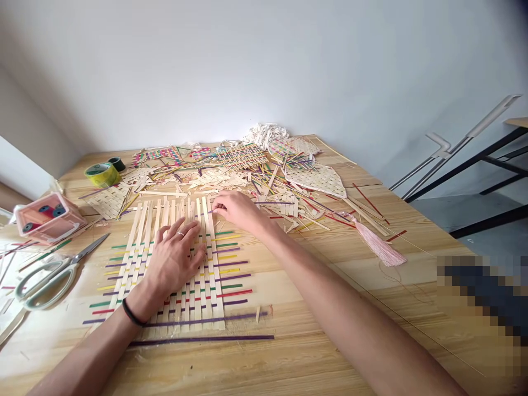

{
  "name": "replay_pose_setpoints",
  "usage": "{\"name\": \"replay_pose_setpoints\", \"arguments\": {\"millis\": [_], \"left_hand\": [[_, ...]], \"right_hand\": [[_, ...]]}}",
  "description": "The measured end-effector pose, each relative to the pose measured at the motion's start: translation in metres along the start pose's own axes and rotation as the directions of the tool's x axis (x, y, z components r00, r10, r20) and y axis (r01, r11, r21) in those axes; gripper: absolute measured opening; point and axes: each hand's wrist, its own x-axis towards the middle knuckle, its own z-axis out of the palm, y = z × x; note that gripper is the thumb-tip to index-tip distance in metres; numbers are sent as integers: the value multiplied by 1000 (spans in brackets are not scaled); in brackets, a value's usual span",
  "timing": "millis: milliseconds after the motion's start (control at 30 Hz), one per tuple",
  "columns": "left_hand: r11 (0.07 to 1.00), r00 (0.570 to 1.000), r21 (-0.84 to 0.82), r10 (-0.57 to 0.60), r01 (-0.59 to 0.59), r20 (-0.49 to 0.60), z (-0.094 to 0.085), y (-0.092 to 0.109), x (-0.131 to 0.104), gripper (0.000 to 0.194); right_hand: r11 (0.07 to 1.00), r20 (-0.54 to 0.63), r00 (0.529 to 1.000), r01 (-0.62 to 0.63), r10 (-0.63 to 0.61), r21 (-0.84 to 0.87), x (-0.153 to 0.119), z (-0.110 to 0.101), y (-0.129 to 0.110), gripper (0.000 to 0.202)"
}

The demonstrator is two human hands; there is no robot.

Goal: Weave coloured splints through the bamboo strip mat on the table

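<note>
A half-woven mat (193, 297) of pale upright strips lies flat on the wooden table, crossed by purple, red, green and yellow strips. My left hand (175, 256), with a ring and a black wrist band, rests on it with fingers spread. At the mat's upper right edge, my right hand (233, 209) has its fingers pinched on the end of a thin purple strip, which passes among the upright strips. Below the mat a dark purple strip (202, 339) lies across the table.
Scissors (61, 275) and a pink box (51, 220) with spools lie at the left. Tape rolls (103, 174), loose strips (231, 179) and woven pieces (243, 158) cover the back. A pink tassel (381, 245) hangs off a woven fan (317, 179) at the right.
</note>
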Motion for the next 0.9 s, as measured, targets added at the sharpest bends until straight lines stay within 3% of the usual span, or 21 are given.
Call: {"name": "replay_pose_setpoints", "arguments": {"millis": [500,900], "left_hand": [[998,1000,-63,18,-18,-5,4,-5,0,42],[998,999,-46,45,-45,-18,4,-6,0,42]], "right_hand": [[999,27,1000,13,-12,-45,-1,14,10,11],[990,10,1000,0,2,-142,-3,9,1,8]]}}
